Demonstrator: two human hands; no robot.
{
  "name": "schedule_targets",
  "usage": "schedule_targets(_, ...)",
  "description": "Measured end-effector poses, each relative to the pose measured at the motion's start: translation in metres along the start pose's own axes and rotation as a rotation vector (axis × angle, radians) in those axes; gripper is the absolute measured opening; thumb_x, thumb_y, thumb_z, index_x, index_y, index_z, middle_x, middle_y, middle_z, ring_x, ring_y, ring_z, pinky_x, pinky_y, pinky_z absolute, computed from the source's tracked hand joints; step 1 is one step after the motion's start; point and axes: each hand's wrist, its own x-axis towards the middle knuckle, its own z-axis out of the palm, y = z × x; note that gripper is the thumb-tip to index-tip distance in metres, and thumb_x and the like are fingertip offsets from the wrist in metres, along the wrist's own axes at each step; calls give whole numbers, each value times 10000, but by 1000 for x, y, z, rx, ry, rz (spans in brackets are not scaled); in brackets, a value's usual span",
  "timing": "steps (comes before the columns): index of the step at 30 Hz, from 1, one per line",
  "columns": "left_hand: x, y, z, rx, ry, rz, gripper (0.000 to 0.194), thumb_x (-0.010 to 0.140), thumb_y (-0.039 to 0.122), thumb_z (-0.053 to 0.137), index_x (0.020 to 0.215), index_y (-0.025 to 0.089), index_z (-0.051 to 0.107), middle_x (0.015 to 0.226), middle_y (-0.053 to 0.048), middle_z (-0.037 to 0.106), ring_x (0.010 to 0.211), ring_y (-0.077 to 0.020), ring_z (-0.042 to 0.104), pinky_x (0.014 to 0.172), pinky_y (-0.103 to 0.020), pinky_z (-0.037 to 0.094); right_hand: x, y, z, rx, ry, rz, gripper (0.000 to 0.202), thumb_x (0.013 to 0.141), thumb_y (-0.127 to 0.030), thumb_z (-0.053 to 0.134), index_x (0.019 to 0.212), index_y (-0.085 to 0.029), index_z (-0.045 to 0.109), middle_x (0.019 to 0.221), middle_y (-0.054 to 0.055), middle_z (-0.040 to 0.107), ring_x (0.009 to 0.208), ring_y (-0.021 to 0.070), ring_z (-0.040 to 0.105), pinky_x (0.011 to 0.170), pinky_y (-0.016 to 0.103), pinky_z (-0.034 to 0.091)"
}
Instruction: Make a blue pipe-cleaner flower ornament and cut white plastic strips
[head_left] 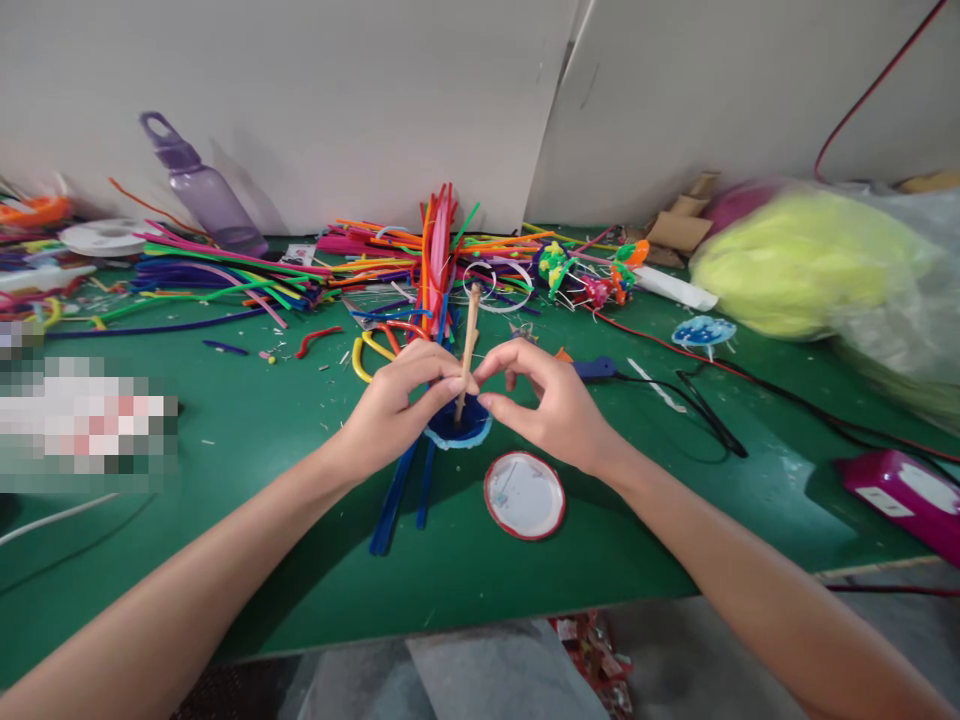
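Observation:
My left hand [394, 405] is closed round the lower part of a thin wooden stick [471, 330], which stands nearly upright. Below the fingers, the stick's foot meets a dark blue round piece with a light blue rim [459, 440]. My right hand [555, 405] is curled beside the stick, thumb and forefinger in a pinch close to the left fingertips; whatever lies between them is too small to make out. Blue pipe cleaners [394, 510] stretch toward me from under the blue piece. A white lid with a red rim [525, 497] lies just in front of my right hand.
Heaped pipe cleaners [439, 250] and a purple bottle [214, 200] stand along the back. Yellow-handled scissors [361, 358] lie beyond my left hand. To the right are a blue glue gun [596, 369] with its cord, a bag of yellow material [795, 260] and a magenta box [896, 495].

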Motion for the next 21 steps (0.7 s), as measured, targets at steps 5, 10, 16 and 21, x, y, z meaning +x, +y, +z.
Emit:
schedule_targets(5,-1,0,1,-11,21,-37,193,902,322,576,826,197,701,851,-49,696,872,-167,614,825,-317,476,-1,-2,8,-26,28,24,176,763,-137,634,890,-214,540,896,-1,626,794,134,545,700,289,416)
schedule_targets(10,-2,3,3,15,47,-33,157,885,289,603,833,201,721,852,-43,708,873,-163,622,824,-317,485,-2,-2,13,10,47,22,240,744,-151,662,882,-218,477,875,-13,602,746,116,526,646,266,400)
schedule_targets(16,-3,1,6,55,78,31,115,871,243,624,836,197,723,826,-36,710,851,-161,622,802,-319,496,-2,-2,18,64,58,38,242,739,-115,623,862,-221,444,820,-35,580,719,102,528,642,249,399)
schedule_targets(21,-4,-4,6,75,70,86,125,884,230,609,849,181,719,829,-42,710,846,-151,620,802,-301,492,-2,-1,16,70,33,59,221,753,-116,623,859,-220,459,819,-32,597,725,105,540,640,253,391)
